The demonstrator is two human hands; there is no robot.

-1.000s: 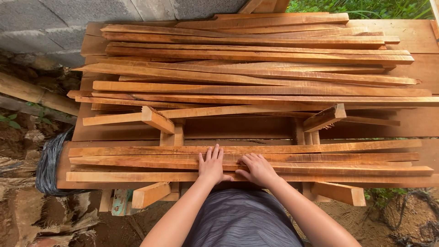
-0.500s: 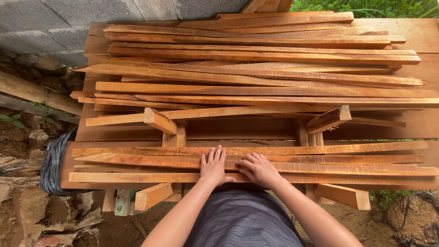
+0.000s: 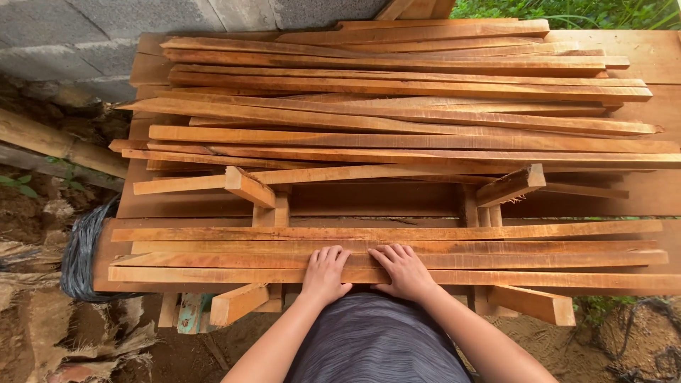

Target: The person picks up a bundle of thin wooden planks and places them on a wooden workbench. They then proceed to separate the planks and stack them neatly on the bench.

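Both hands, left hand (image 3: 325, 272) and right hand (image 3: 404, 270), lie spread flat on the wood strips (image 3: 397, 257) at the counter's (image 3: 213, 206) near edge, probably steadying them; gripping one comes next.

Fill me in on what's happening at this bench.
A person leans over a rough wooden bench, both palms flat on the near bundle of long wooden slats. The left hand and right hand lie side by side, fingers spread, gripping nothing. A bigger pile of slats lies across the far side. A block wall stands behind, and a dark coil lies at the left.
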